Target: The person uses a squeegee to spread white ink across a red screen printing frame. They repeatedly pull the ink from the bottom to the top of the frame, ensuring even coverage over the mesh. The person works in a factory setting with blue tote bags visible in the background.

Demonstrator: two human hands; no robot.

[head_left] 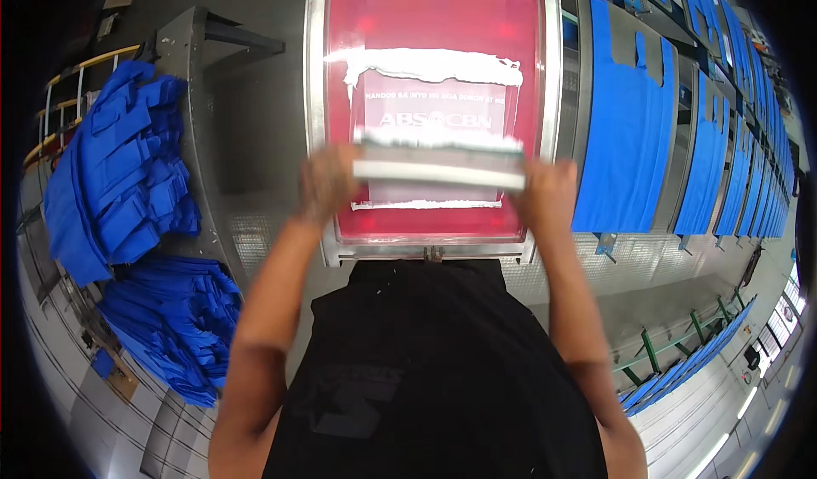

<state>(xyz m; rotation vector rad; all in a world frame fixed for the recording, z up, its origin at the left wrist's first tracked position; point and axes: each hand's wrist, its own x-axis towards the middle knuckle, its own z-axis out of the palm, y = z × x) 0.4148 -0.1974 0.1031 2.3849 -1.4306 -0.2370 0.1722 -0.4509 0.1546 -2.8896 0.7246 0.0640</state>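
Observation:
A red printing screen [434,11] in a metal frame lies in front of me, with thick white ink [434,66] in bands across it and pale lettering in its middle. My left hand [330,181] and my right hand [545,190] are closed on the two ends of a wide, blurred squeegee [438,171], which lies across the screen below the lettering with white ink along its far edge.
Piles of blue cloth pieces [123,173] rest at my left beside a metal post [196,130]. Blue fabric pieces [625,122] lie on a long row of metal platens to my right. More blue pieces [681,364] are on a green rack at lower right.

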